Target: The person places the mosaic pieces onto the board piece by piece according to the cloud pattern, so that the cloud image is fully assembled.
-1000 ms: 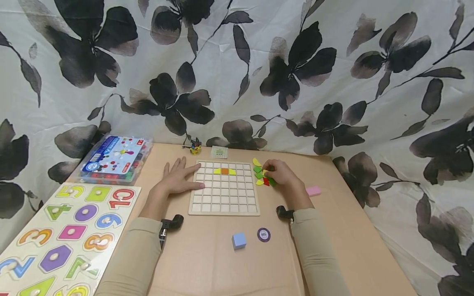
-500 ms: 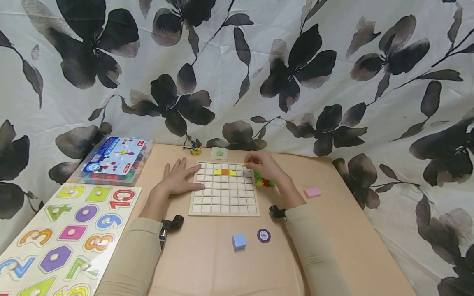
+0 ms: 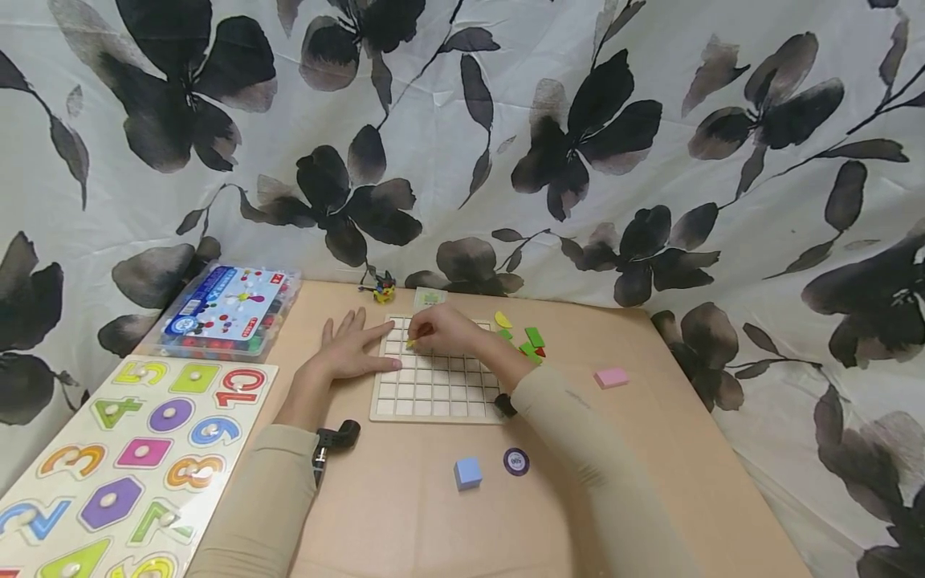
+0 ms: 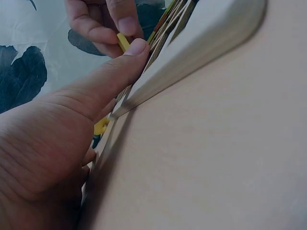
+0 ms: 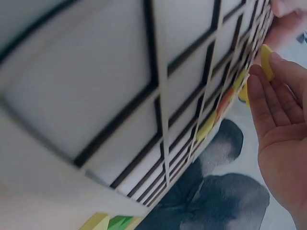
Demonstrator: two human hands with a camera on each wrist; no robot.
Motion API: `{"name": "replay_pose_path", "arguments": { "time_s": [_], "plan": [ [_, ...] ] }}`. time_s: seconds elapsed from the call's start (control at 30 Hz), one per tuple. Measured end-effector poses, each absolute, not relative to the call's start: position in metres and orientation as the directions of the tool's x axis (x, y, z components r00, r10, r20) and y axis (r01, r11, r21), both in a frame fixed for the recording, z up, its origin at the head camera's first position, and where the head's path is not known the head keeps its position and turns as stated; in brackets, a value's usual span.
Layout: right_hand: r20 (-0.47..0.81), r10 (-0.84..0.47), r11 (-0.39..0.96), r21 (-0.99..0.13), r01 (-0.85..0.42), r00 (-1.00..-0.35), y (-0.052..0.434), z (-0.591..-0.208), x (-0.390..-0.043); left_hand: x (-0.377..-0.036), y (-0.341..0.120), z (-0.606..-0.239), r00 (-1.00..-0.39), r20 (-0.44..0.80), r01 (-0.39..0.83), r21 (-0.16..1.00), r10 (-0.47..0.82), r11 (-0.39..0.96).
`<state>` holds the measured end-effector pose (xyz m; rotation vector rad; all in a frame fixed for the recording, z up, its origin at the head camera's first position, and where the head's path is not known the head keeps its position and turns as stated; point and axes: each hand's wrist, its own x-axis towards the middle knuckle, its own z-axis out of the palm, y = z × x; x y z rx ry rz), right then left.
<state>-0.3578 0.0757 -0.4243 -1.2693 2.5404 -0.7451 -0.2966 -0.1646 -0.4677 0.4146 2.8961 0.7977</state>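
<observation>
Now I see my right hand [image 3: 441,331] pinching a small yellow wooden tile [image 3: 410,343] over the pale wooden grid board [image 3: 433,401], toward its 11 o'clock corner; my left hand [image 3: 352,352] lies flat at its 9 o'clock edge. Next, I judge, seat the tile squarely.

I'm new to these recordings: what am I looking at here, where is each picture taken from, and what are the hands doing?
No machine here: a person works with two bare hands. The wide picture comes from a head-worn camera; the two close-ups come from cameras on each wrist. On the table lies a wooden grid board. The left hand rests flat at its left edge. The right hand pinches a small yellow piece over the board's upper rows. Loose coloured pieces lie to the right, with a pink block, blue cube, purple chip and number puzzle around.
</observation>
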Motion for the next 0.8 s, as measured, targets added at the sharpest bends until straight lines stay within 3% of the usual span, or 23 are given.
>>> {"name": "replay_pose_path", "arguments": {
  "time_s": [0.37,0.67,0.8],
  "plan": [
    [0.075,-0.857,0.458,-0.337,-0.822,-0.509,0.0694,-0.4294,-0.3541,-0.2976,-0.1634,-0.4676,-0.957,-0.037,0.228,0.51,0.286,0.83],
    [0.09,-0.875,0.421,-0.341,-0.84,-0.476,0.0708,-0.4306,-0.3548,-0.2968,-0.1636,-0.4658,-0.958,-0.038,0.228,0.506,0.286,0.832],
    [0.06,-0.858,0.451,-0.387,-0.804,-0.51,0.0742,-0.4297,-0.355,-0.2965,-0.1628,-0.4656,-0.958,-0.036,0.226,0.513,0.284,0.828]
  ]
}}
